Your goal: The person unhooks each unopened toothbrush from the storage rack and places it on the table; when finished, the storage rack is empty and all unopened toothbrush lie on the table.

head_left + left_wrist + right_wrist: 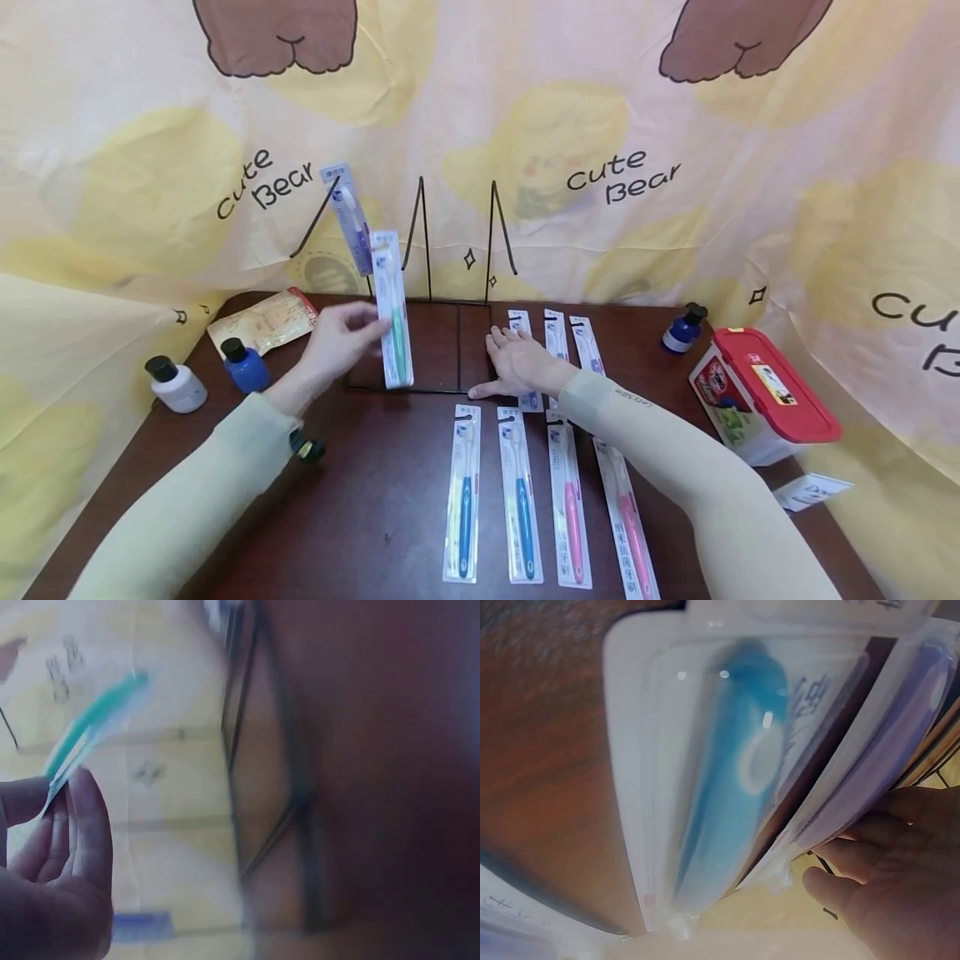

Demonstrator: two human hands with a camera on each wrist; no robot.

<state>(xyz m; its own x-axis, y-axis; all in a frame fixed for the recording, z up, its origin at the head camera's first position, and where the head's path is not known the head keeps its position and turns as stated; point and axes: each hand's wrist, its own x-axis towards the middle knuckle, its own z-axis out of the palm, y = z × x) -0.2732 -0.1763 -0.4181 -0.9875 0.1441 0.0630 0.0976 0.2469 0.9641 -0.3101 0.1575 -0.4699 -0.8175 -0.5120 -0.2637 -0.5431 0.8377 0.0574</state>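
In the head view my left hand (pixel 341 337) pinches a packaged green toothbrush (pixel 396 321) and holds it upright in front of a black wire rack (pixel 459 346). The left wrist view shows the green handle (pixel 94 716) above the pinching fingers. A packaged purple toothbrush (pixel 351 223) hangs on the rack's left prong. My right hand (pixel 517 360), fingers spread, lies over the left edge of a packaged toothbrush (pixel 531 402) in the back row; that toothbrush looks purple in the right wrist view. Whether the hand presses on it I cannot tell.
Several packaged toothbrushes, with blue (pixel 465 525) and pink (pixel 573 533) handles, lie in front. Two more lie at the back right. Bottles (pixel 176 385) and a beige packet (pixel 266 323) are at left; a dark blue bottle (pixel 682 329) and a red-lidded box (pixel 772 392) at right.
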